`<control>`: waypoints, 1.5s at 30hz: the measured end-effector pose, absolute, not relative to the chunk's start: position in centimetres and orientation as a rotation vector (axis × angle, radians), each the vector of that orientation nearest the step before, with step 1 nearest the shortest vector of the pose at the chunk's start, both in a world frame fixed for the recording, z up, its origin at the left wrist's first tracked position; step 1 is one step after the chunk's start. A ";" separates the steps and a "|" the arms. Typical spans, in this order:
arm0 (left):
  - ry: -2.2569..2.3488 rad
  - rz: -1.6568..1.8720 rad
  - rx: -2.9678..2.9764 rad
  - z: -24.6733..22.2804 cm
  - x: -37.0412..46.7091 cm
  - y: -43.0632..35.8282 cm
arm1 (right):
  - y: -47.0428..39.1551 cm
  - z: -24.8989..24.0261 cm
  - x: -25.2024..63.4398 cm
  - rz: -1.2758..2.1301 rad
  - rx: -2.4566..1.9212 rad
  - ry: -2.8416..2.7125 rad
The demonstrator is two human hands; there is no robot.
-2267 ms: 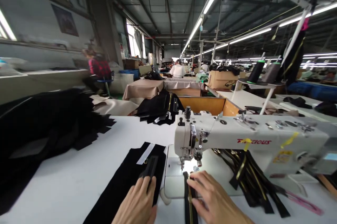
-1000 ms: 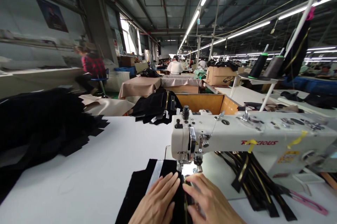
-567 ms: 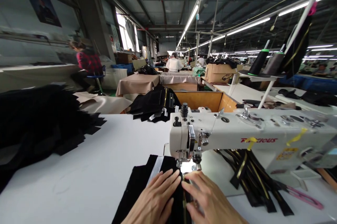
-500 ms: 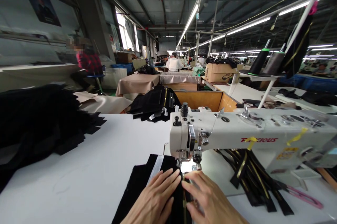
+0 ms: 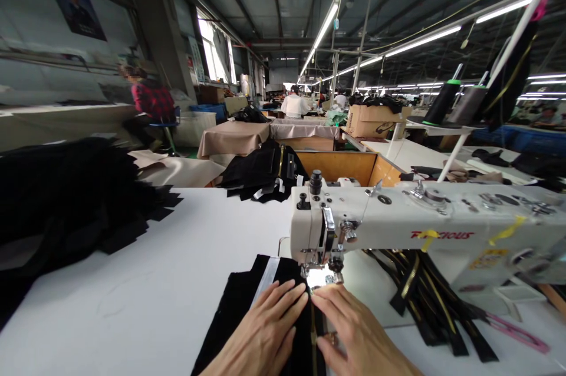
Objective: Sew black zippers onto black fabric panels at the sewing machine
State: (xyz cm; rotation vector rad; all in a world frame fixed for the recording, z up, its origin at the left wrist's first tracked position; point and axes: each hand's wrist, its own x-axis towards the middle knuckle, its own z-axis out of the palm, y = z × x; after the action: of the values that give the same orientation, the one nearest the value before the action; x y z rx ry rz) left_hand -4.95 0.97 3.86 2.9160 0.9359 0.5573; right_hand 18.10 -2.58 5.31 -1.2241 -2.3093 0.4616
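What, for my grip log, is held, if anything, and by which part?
The left hand lies flat on the black fabric, not gripping it. The right hand touches the zipper strip along its right side; whether it pinches cannot be told.

Left hand [image 5: 270, 322] hides part of a black fabric panel [image 5: 232, 308], right hand [image 5: 351, 323] covers part of a zipper strip [image 5: 314, 323], both pieces run past the bottom edge, yellow tape [image 5: 429, 240] partly obscures red lettering [image 5: 460, 236], right edge crops sewing machine [image 5: 384, 228].

Sewing workshop: sewing machine [image 5: 380, 228], thread cones [image 5: 443, 102], fabric piles [image 5: 75, 199].
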 end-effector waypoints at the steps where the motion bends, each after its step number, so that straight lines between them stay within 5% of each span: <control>1: 0.935 0.562 2.913 3.9 -4.9 1.0 | -2.6 5.3 18.1 0.462 -1.230 -2.310; 45: 0.836 0.465 2.839 6.4 -4.9 2.3 | -1.7 3.7 18.8 0.271 -1.288 -2.429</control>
State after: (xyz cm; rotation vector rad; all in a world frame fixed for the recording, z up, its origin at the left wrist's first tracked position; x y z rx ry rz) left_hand -4.88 2.27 6.44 2.8387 0.8358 0.4653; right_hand 18.79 -1.69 3.73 -1.2879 -2.4293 0.2712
